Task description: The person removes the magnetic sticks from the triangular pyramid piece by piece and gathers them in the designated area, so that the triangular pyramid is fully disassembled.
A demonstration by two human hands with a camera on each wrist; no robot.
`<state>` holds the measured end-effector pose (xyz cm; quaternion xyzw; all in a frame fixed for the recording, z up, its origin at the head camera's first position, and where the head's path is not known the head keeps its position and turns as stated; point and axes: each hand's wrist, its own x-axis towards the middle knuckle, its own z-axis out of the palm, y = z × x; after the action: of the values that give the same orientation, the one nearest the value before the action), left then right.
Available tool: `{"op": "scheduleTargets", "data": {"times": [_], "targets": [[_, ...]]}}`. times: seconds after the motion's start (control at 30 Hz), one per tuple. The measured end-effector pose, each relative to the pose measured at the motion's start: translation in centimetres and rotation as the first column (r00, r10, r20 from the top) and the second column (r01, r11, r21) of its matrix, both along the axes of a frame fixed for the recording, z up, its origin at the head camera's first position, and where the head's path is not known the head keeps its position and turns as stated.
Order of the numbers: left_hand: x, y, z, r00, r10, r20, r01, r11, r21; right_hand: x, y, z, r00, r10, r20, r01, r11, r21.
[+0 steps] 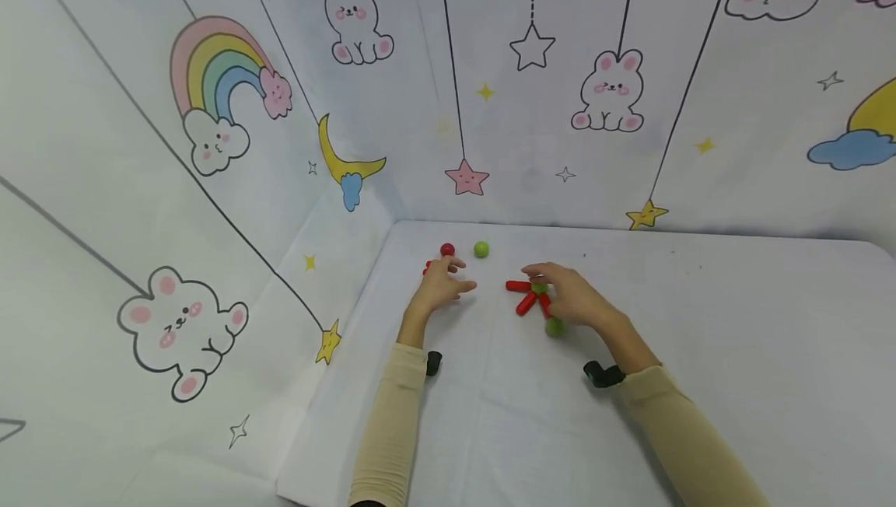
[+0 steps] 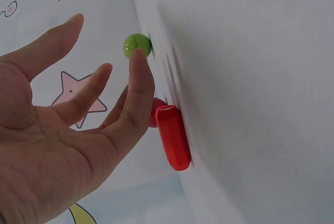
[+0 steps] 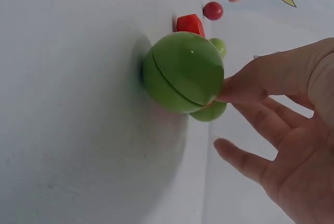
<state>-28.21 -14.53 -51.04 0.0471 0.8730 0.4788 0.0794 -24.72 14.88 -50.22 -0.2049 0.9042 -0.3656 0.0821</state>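
In the head view my left hand [image 1: 439, 286] is over the table's left part, fingers loosely spread, holding nothing. Close to its fingers, in the left wrist view, are a red rod [image 2: 174, 138] and a red ball [image 2: 154, 113], partly hidden; a green ball [image 2: 137, 46] is farther off. My right hand [image 1: 575, 297] is at a rod-and-ball piece: red rods [image 1: 526, 304] fan out from a green ball [image 1: 538, 288], one reaching another green ball [image 1: 554, 326]. Thumb and finger meet on this piece behind the large near green ball [image 3: 183, 72], which hides the exact grip.
The white table [image 1: 735, 351] meets a printed cloth backdrop [image 1: 532, 118] at the back and left. The loose green ball [image 1: 481, 249] and the red ball [image 1: 447, 250] lie near the back edge. Dark wrist camera mounts [image 1: 603, 374] sit on both forearms.
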Motion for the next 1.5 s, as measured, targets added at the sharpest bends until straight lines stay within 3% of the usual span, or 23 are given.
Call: {"op": "scheduleTargets", "data": {"times": [0.37, 0.7, 0.93, 1.17, 1.33, 1.5], "targets": [[-0.2, -0.1, 0.0, 1.0, -0.014, 0.022, 0.015, 1.0, -0.025, 0.1, 1.3, 0.5, 0.996, -0.093, 0.017, 0.092, 0.994, 0.054], [0.0, 0.1, -0.1, 0.999, -0.028, 0.03, 0.029, 0.999, -0.046, -0.6, 1.5, 0.3, 0.989, -0.145, -0.032, 0.148, 0.98, 0.136], [0.2, 0.6, 0.0, 0.997, -0.059, 0.046, 0.06, 0.998, -0.019, -0.7, 1.0, 0.3, 0.982, -0.163, -0.092, 0.179, 0.962, 0.208], [0.4, 2.0, -0.2, 0.992, -0.103, 0.079, 0.102, 0.995, 0.014, -0.6, 0.2, 0.1, 0.984, -0.167, -0.064, 0.177, 0.957, 0.23], [0.7, 3.8, -0.4, 0.976, -0.182, 0.123, 0.172, 0.982, 0.081, -0.4, -0.2, 0.0, 0.989, -0.146, -0.018, 0.147, 0.977, 0.153], [1.1, 5.2, -0.6, 0.936, -0.315, 0.155, 0.278, 0.934, 0.224, -0.3, -0.3, -0.4, 0.996, -0.092, 0.017, 0.092, 0.996, 0.023]]}}
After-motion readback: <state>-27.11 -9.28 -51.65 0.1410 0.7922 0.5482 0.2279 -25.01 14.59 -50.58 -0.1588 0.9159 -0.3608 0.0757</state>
